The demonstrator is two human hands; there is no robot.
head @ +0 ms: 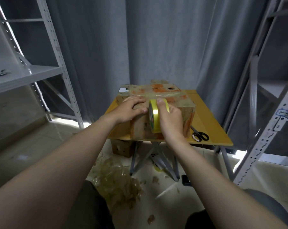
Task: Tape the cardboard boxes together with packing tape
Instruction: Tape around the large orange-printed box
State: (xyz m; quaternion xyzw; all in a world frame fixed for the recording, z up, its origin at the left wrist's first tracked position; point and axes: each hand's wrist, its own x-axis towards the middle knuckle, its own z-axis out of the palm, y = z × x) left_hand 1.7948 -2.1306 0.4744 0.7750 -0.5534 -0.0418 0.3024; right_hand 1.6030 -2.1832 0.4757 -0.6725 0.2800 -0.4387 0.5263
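Note:
Cardboard boxes (158,93), brown with orange patches and shiny with clear tape, stand together on a small yellow table (206,119). My right hand (170,119) grips a yellow roll of packing tape (154,118) held upright against the near top edge of the boxes, thumb over its rim. A clear strip of tape runs from the roll across the top of the boxes. My left hand (131,109) rests on the top left of the near box, fingers bent, right beside the roll.
Black-handled scissors (199,135) lie on the table's near right corner. Another cardboard box (121,147) sits under the table beside its metal legs. Crumpled used tape (118,180) litters the floor. Grey metal shelving (45,71) stands left and right, a grey curtain behind.

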